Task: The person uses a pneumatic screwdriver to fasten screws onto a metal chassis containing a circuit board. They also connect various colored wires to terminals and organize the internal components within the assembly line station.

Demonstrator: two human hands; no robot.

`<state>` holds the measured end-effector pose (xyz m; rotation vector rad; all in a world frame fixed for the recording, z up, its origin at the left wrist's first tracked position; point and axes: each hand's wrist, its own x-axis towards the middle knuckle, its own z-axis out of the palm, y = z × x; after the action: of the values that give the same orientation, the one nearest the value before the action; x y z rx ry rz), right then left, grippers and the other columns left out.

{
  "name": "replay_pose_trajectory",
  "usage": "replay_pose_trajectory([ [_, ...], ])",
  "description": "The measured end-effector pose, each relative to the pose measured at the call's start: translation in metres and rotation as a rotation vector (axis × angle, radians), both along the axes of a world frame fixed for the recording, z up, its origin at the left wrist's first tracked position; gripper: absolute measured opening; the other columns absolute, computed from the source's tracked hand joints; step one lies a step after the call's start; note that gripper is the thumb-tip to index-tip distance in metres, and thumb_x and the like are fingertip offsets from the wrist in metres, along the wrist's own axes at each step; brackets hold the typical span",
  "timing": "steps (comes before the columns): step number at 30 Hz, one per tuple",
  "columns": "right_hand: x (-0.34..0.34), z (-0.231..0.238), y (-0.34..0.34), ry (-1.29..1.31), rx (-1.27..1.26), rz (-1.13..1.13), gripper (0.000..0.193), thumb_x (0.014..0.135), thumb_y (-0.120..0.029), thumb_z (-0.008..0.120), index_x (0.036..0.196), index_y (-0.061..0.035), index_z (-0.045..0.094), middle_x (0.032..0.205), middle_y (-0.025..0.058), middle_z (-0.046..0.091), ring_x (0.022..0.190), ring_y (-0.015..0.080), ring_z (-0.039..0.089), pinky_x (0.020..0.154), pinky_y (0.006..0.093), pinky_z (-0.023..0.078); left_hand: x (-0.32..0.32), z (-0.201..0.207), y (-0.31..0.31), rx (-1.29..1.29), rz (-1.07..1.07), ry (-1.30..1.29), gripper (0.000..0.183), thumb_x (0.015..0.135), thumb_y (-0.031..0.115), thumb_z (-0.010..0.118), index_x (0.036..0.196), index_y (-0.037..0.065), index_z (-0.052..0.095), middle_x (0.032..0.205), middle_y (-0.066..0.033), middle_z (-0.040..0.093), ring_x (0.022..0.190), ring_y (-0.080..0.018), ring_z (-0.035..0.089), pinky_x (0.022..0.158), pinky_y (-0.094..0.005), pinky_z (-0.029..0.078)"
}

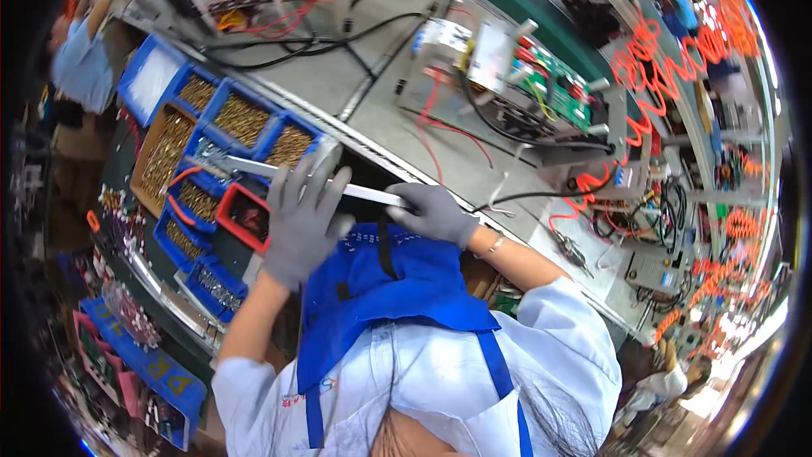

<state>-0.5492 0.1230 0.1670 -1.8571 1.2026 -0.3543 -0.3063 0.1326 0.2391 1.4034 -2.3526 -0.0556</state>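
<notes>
A long, narrow silvery metal bar (372,195) runs slantwise in front of my body, from over the blue parts bins on the left to my right hand. My right hand (436,213), in a grey glove, is closed on the bar's right end. My left hand (303,224), also gloved in grey, lies across the bar with its fingers stretched and spread. Whether the left palm touches the bar is hidden. Just left of that hand sits a red bin (245,216) with dark contents. A blue bin (241,118) of brass-coloured screws stands beyond it.
A cardboard box (161,156) of brass-coloured fasteners stands among several blue bins at left. On the workbench (385,110) ahead are black cables and an assembly with a green circuit board (554,89). Coiled orange hoses (647,59) hang at right. Another person (83,68) is at far left.
</notes>
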Motion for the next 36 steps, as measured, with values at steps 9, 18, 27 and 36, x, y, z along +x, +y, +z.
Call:
replay_pose_trajectory([
  [9,-0.181,-0.074,0.0,0.254,-0.448,-0.174,0.037,0.082,-0.031,0.067,0.113,-0.012,0.06,0.088,0.009,0.066,0.079,0.0297,0.065,0.065,0.0421,0.051,-0.148,-0.135,-0.099,0.275,-0.488,-0.084,0.031,0.077,0.022,0.067,0.107,0.015,0.063,0.093,-0.006,0.065,0.086,-0.0262,0.062,0.077,-0.041,0.049],
  [18,-0.213,-0.02,-0.008,0.165,-0.408,-0.189,0.035,0.083,-0.026,0.066,0.115,-0.0118,0.061,0.084,0.0095,0.063,0.078,0.029,0.063,0.064,0.0418,0.049,-0.178,-0.075,-0.099,0.097,-0.473,-0.077,0.041,0.073,0.019,0.072,0.113,0.018,0.062,0.098,-0.0061,0.064,0.087,-0.0259,0.061,0.08,-0.0407,0.048],
  [27,-0.271,0.143,-0.034,0.162,-0.743,-0.637,0.032,0.079,-0.012,0.074,0.11,-0.008,0.069,0.081,0.0095,0.067,0.066,0.0209,0.063,0.061,0.031,0.049,-0.224,0.028,-0.133,-0.407,-0.239,0.322,0.052,0.07,0.03,0.074,0.118,0.015,0.059,0.126,-0.0098,0.054,0.12,-0.0304,0.048,0.103,-0.0496,0.035],
  [36,-0.271,0.159,-0.067,0.337,-0.632,-0.529,0.032,0.078,-0.016,0.075,0.108,-0.0101,0.07,0.079,0.0084,0.066,0.062,0.0208,0.06,0.06,0.0301,0.047,-0.311,-0.031,-0.173,-0.289,-0.603,-0.017,0.039,0.079,0.024,0.059,0.117,0.017,0.059,0.113,-0.0052,0.059,0.115,-0.0237,0.053,0.106,-0.0468,0.033],
])
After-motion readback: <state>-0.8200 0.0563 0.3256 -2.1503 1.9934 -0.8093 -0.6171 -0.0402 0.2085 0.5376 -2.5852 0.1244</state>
